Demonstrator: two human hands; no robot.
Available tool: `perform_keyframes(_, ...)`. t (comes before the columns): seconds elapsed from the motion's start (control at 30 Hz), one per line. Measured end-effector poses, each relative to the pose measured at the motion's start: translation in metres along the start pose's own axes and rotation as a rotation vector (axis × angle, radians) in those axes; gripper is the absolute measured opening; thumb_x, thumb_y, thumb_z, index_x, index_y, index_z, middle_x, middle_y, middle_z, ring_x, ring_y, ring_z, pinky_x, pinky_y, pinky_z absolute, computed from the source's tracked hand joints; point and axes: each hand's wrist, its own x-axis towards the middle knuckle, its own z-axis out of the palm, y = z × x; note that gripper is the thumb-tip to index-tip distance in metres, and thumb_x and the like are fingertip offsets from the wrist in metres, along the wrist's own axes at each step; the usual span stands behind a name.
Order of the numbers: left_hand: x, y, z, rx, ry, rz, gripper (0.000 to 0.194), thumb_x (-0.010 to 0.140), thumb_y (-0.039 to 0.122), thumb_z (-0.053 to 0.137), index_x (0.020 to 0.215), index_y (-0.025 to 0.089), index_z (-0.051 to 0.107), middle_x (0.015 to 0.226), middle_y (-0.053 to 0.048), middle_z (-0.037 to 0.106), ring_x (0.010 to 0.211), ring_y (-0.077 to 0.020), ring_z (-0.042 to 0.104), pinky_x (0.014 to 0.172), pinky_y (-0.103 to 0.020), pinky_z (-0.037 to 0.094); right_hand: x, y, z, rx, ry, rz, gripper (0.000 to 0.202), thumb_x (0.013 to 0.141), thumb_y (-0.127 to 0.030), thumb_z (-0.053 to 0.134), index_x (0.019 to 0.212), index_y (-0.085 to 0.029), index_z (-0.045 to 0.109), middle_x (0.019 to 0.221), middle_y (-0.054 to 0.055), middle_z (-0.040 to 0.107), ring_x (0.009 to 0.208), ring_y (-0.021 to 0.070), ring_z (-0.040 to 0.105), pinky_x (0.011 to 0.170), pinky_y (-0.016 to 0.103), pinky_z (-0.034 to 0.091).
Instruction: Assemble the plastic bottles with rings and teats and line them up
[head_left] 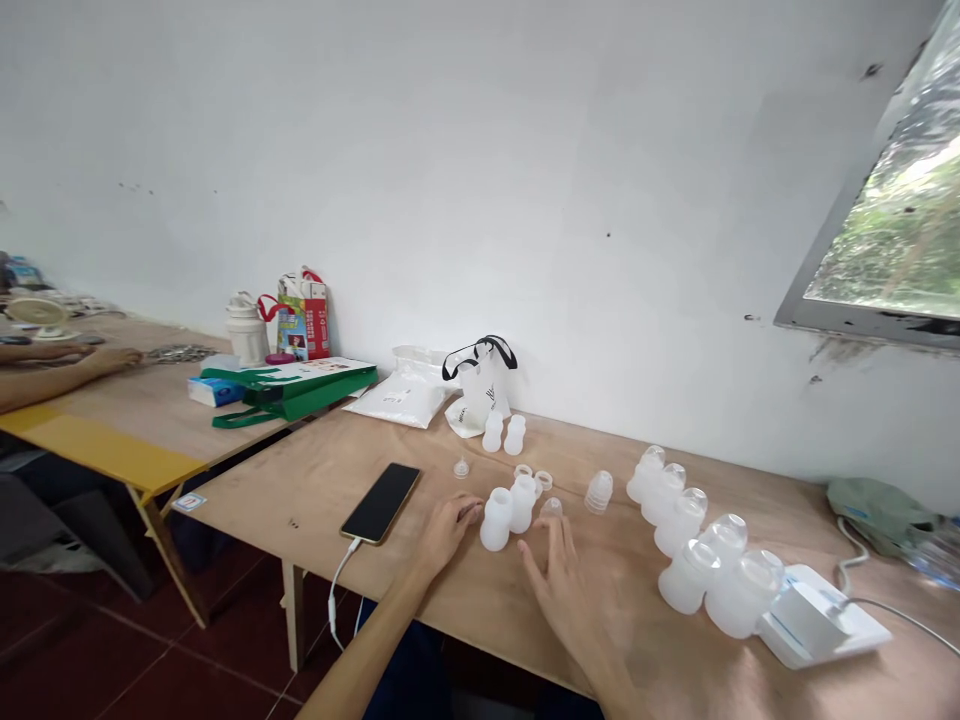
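My left hand [448,530] rests on the wooden table with its fingers curled, just left of a white open-topped bottle [496,520]. A second such bottle [523,502] stands behind it, touching it. My right hand [556,565] lies to the right of both bottles, fingers apart, its fingertips at a small clear dome cap [551,508]. Two white rings [543,481] lie behind the bottles. A clear nipple-like piece [461,467] sits farther left. Stacked clear caps [598,492] stand to the right. Whether my left fingers hold anything small is hidden.
Several capped bottles [681,522] line the right side, beside a white charger [810,620]. A black phone [381,502] with a cable lies left. Two bottles [514,435] and bags [409,395] stand at the back. Another person's hand [112,361] rests far left.
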Motion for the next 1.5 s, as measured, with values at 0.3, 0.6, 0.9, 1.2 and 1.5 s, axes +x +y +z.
perform_keyframes(0.3, -0.003, 0.008, -0.003, 0.039, 0.012, -0.061, 0.036, 0.101, 0.040, 0.047, 0.101, 0.022, 0.078, 0.105, -0.008, 0.078, 0.096, -0.0253, 0.070, 0.088, -0.034, 0.052, -0.013, 0.009, 0.030, -0.142, -0.263, -0.118, 0.016, 0.105, -0.030, 0.043, 0.094, -0.026, 0.054, 0.097, 0.000, 0.067, 0.074, 0.0188, 0.071, 0.053, 0.027, 0.036)
perform_keyframes(0.6, 0.000, 0.010, -0.005, 0.046, -0.042, -0.011, 0.033, 0.098, 0.034, 0.050, 0.094, 0.022, 0.079, 0.109, -0.007, 0.077, 0.099, -0.0236, 0.070, 0.090, -0.031, 0.051, -0.013, 0.007, 0.028, -0.171, -0.238, -0.129, 0.014, 0.104, -0.025, 0.046, 0.093, -0.025, 0.054, 0.096, -0.001, 0.066, 0.072, 0.0166, 0.070, 0.053, 0.027, 0.031)
perform_keyframes(0.9, -0.002, 0.009, -0.009, 0.162, 0.026, -0.099, 0.037, 0.098, 0.045, 0.048, 0.098, 0.025, 0.080, 0.108, -0.006, 0.080, 0.097, -0.0270, 0.073, 0.084, -0.033, 0.051, -0.013, 0.006, 0.032, -0.193, -0.221, -0.134, 0.012, 0.103, -0.024, 0.048, 0.093, -0.025, 0.054, 0.096, -0.001, 0.066, 0.071, 0.0165, 0.069, 0.052, 0.027, 0.031)
perform_keyframes(1.2, -0.001, 0.017, -0.008, 0.073, 0.125, -0.085, 0.040, 0.101, 0.048, 0.046, 0.105, 0.024, 0.077, 0.113, -0.005, 0.079, 0.105, -0.0245, 0.073, 0.091, -0.033, 0.057, -0.014, 0.009, 0.035, -0.207, -0.163, -0.174, 0.012, 0.102, -0.024, 0.048, 0.092, -0.025, 0.054, 0.092, -0.001, 0.065, 0.066, 0.0162, 0.068, 0.050, 0.026, 0.032)
perform_keyframes(1.5, -0.003, 0.006, -0.010, 0.060, 0.071, 0.069, 0.030, 0.099, 0.041, 0.054, 0.095, 0.024, 0.078, 0.130, -0.008, 0.069, 0.116, -0.0261, 0.067, 0.105, -0.041, 0.052, -0.014, 0.011, 0.036, -0.188, -0.171, -0.168, 0.011, 0.102, -0.025, 0.049, 0.092, -0.025, 0.055, 0.093, -0.001, 0.066, 0.066, 0.0161, 0.069, 0.051, 0.026, 0.032)
